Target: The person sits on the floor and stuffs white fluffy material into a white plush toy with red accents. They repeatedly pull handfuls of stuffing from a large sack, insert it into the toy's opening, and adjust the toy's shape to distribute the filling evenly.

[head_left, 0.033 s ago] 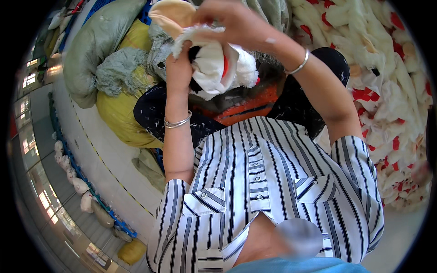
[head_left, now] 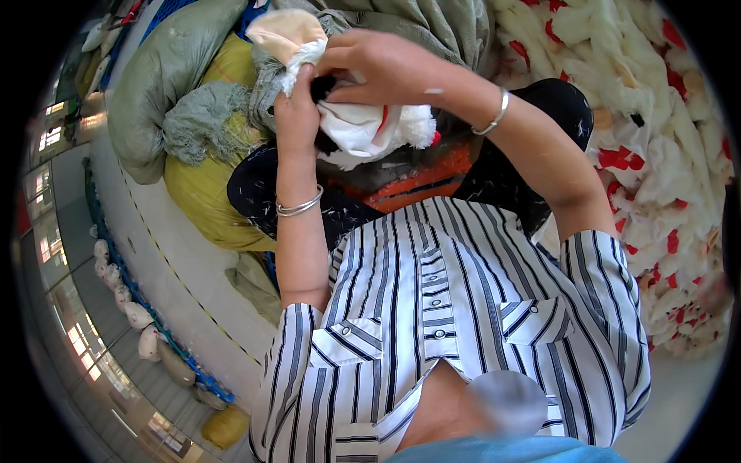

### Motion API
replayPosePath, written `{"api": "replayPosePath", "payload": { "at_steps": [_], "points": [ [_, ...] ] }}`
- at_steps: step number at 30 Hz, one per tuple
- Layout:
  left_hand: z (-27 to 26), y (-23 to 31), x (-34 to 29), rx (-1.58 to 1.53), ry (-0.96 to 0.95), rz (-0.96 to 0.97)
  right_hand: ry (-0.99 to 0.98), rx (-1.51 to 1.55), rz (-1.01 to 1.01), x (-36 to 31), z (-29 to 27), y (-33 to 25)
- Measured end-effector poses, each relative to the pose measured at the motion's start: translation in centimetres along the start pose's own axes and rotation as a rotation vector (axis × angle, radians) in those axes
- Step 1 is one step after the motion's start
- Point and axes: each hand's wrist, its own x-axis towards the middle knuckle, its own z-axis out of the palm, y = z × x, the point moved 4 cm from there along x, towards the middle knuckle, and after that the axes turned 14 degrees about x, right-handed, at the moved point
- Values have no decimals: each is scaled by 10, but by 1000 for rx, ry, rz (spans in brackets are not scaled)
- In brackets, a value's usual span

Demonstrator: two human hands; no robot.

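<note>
Above my lap I hold a white plush toy skin (head_left: pixel 357 127), soft and unstuffed-looking, with black patches, a red strip and fluffy white edging. From its upper left sticks out a cream, ear-shaped piece (head_left: pixel 284 32) with white fur at its base. My left hand (head_left: pixel 296 116) is closed on the plush skin's left edge, thumb up by the fur. Over the top comes my right hand (head_left: pixel 386 71), its fingers bent and pressed into the fabric beside the left thumb. Those fingers partly cover the plush, so the exact spot of their grip is hidden.
A large heap of white plush pieces with red bits (head_left: pixel 656 170) lies to my right. Grey-green sacks (head_left: pixel 166 85) and a yellow sack (head_left: pixel 202 197) are piled at my left. Beyond them runs pale floor with a striped line (head_left: pixel 181 282). Orange material (head_left: pixel 432 177) lies between my legs.
My right hand has come down from above the plush onto its upper part, beside my left hand. The cream ear piece has shifted slightly left and down.
</note>
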Motion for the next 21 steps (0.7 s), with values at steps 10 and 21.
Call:
{"api": "replayPosePath", "payload": {
  "at_steps": [10, 21],
  "points": [
    [-22, -19, 0, 26, -332, 180, 82, 496, 289, 11, -40, 5],
    [-23, -16, -8, -402, -123, -94, -29, 344, 426, -19, -9, 1]
  ]
}}
